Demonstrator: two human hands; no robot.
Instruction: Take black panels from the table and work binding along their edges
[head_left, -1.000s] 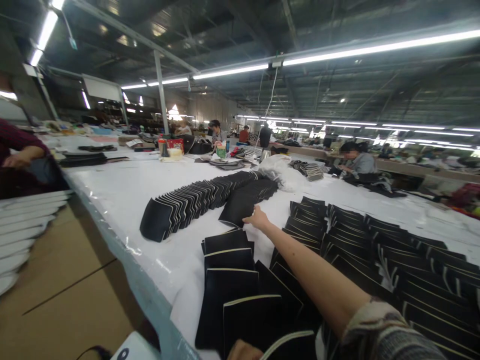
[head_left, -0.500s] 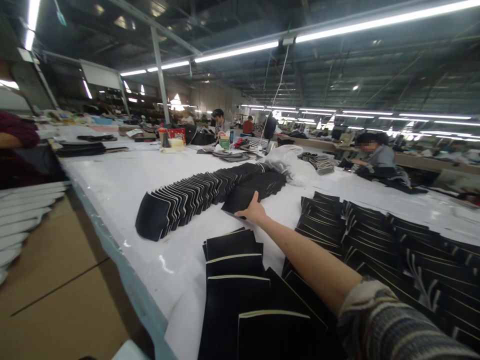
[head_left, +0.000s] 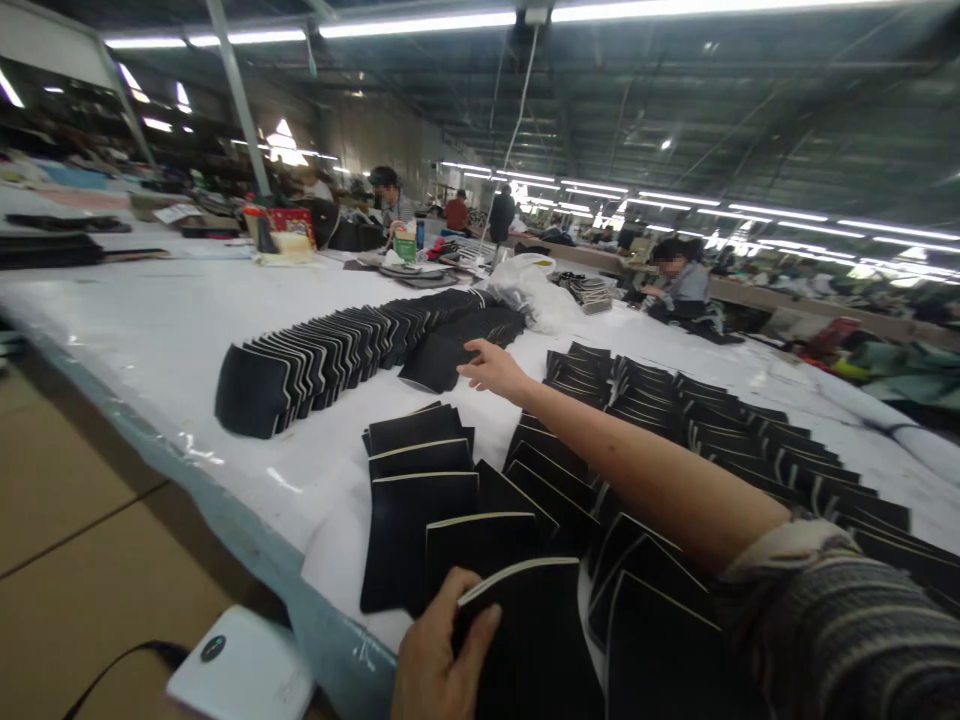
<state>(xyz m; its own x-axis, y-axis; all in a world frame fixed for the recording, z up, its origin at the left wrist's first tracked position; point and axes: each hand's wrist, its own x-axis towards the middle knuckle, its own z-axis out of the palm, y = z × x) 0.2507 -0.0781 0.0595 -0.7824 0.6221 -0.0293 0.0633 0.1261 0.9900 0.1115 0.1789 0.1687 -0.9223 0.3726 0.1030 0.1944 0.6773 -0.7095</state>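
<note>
At the bottom, my left hand [head_left: 439, 650] pinches the upper left corner of a black panel [head_left: 536, 640] with a pale top edge, thumb in front and fingers behind. My right hand [head_left: 491, 370] reaches across from the right, fingers apart and holding nothing. It hovers by the near end of a low pile of black pieces [head_left: 439, 352]; whether a fingertip touches the pile I cannot tell. Left of that pile stands a long row of overlapping black pieces [head_left: 330, 350] with pale edges. Fanned black panels [head_left: 424, 490] lie between my hands.
More rows of black panels [head_left: 652, 390] cover the right side of the white table [head_left: 172, 300]. A clear plastic bag [head_left: 529, 290] lies behind the piles. At the table's front edge is a white device [head_left: 244, 665] with a dark cable. A co-worker [head_left: 682, 280] bends over the far side.
My left hand has come into view, gripping a black panel. My right hand has come off the edge of the low pile, fingers now loose. The view has swung right.
</note>
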